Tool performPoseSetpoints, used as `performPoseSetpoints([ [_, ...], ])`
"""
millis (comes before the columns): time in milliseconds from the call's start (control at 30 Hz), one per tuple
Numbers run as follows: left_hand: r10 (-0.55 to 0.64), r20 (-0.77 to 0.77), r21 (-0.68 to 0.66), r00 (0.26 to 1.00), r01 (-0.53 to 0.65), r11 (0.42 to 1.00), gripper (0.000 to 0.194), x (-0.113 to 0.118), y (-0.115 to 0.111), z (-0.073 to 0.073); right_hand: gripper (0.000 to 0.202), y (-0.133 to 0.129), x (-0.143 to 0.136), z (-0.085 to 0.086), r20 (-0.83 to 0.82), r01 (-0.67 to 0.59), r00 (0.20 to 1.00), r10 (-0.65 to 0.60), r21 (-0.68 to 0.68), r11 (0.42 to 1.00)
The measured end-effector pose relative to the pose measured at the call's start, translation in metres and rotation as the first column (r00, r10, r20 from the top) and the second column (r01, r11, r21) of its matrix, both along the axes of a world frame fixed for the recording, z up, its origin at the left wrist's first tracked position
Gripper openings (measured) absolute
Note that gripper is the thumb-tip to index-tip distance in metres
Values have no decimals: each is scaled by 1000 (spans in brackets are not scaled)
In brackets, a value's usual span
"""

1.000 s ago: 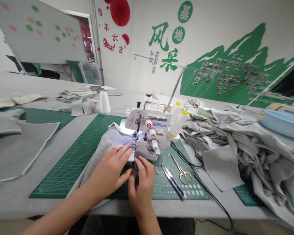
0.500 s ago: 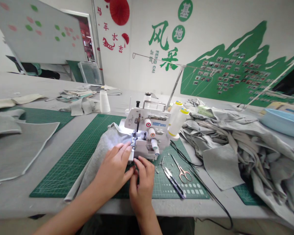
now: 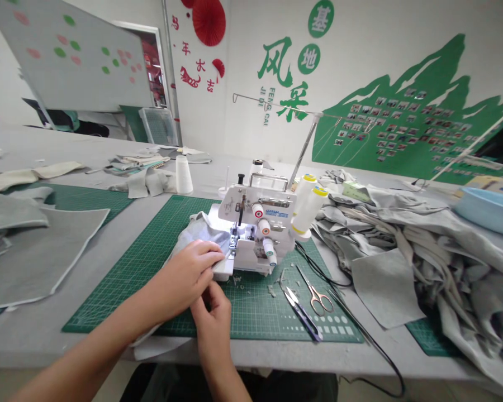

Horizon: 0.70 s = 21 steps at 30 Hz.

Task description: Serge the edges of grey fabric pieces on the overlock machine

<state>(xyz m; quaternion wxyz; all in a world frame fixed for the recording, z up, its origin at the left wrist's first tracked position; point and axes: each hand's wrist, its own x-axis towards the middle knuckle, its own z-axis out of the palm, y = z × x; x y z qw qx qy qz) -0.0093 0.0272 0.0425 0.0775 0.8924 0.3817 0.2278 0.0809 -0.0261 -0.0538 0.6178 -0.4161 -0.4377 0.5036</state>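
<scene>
A white serger sewing machine [image 3: 255, 223] stands on a green cutting mat [image 3: 151, 245], its lamp lit at the needle area. Grey fabric [image 3: 199, 230] lies at the left of the presser foot. My left hand [image 3: 195, 265] rests on this fabric just left of the foot, its fingers close together and pressing the cloth down. My right hand [image 3: 213, 312] is below it, near the machine bed's front corner, with fingers curled and pinched at the fabric's edge, mostly hidden by the left hand. More of the fabric hangs below my left forearm to the table edge.
Thread snips [image 3: 302, 315] and scissors [image 3: 317, 296] lie right of the machine beside black cables. A large grey fabric pile [image 3: 402, 234] and blue basin [image 3: 490, 209] are at right. Grey pieces [image 3: 54, 251] lie at left, and a white thread cone [image 3: 183, 176] stands behind.
Both hands have moved left, away from the machine's front, with the right hand now lower and more curled. The fabric has shifted and its lower part is bunched under my forearm. The view has shifted slightly.
</scene>
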Motion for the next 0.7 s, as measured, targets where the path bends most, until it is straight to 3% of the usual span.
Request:
performPoseSetpoints([
  [133, -132, -28, -50, 991, 130, 990, 37, -12, 19, 5, 30, 3, -18, 0, -73, 51, 996, -54, -53, 997],
  [267, -205, -62, -60, 977, 202, 978, 30, -17, 26, 7, 39, -7, -19, -5, -68, 7, 998, -10, -44, 999],
  [500, -160, -83, 99, 984, 167, 981, 34, -15, 8, -7, 39, -24, -7, -9, -52, 20, 998, -23, -59, 998],
  [700, -111, -72, 153, 991, 121, 981, 35, -10, -1, -13, 40, -27, 0, -7, -43, 26, 999, -29, -60, 998],
])
